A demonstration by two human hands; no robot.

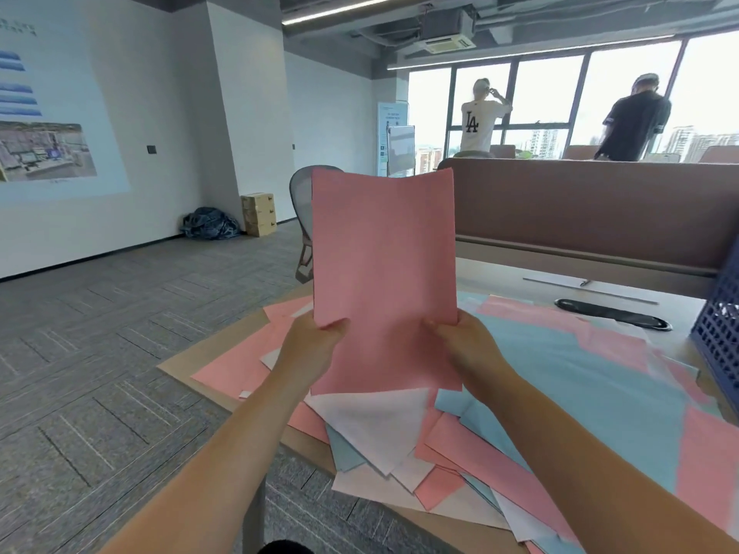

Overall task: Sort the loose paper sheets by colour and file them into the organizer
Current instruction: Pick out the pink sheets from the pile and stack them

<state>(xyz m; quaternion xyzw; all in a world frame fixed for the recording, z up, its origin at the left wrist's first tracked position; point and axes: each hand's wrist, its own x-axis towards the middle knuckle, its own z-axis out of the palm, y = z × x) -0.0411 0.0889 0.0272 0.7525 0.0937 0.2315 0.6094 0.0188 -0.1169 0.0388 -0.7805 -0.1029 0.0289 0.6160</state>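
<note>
Pink sheets [384, 273] stand upright above the surface [676, 313]. The left hand [312, 345] and right hand [468, 345] each pinch a lower side, fingers [339, 325] closed on the paper. Thin and floppy, it bows at the top edge and probably slips and creases easily, so a low two-sided hold suits squaring it. Mixed pink, blue and white loose sheets [580, 373] lie beneath, with the blue mesh organizer [720, 333] at right. No sheet shows readable writing; a white shirt [476, 125] by the window reads "LA".
</note>
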